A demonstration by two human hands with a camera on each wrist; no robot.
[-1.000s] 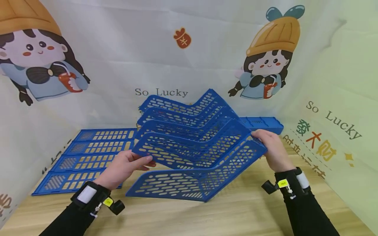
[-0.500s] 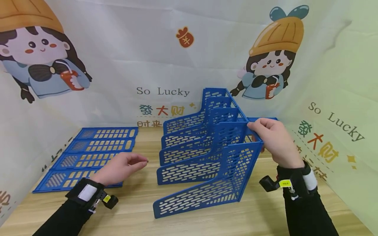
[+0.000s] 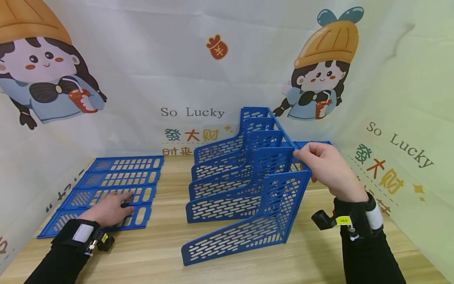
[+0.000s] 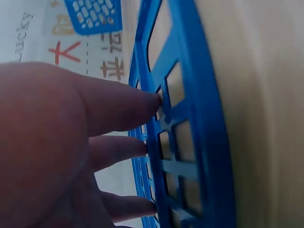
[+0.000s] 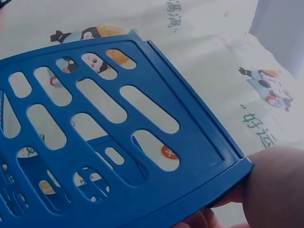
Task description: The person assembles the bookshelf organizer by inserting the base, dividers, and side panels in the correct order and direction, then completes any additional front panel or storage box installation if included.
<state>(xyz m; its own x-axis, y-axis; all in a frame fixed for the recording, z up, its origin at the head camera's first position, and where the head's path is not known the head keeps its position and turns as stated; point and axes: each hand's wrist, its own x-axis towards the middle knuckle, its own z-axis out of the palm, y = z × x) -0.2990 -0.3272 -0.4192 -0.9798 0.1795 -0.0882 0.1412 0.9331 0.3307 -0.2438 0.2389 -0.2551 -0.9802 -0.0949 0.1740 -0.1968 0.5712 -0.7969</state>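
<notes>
A blue perforated file rack with several upright dividers stands on the table in the head view. My right hand grips its top edge at the near right corner. In the right wrist view, thumb and fingers hold the corner beside a slotted side panel. At the left, my left hand lies over the nearest of the flat blue grid panels. Seen from the left wrist, the extended fingertips touch the panel's grid; nothing is lifted.
Several grid panels lie side by side on the wooden table. Another blue piece sits behind the rack, mostly hidden by it and my right hand. A printed cloth backdrop rises at the back and sides.
The rack has gone from tilted in both hands to upright on the table. My left hand has let go of it and moved left onto the flat panels; my right keeps its grip.
</notes>
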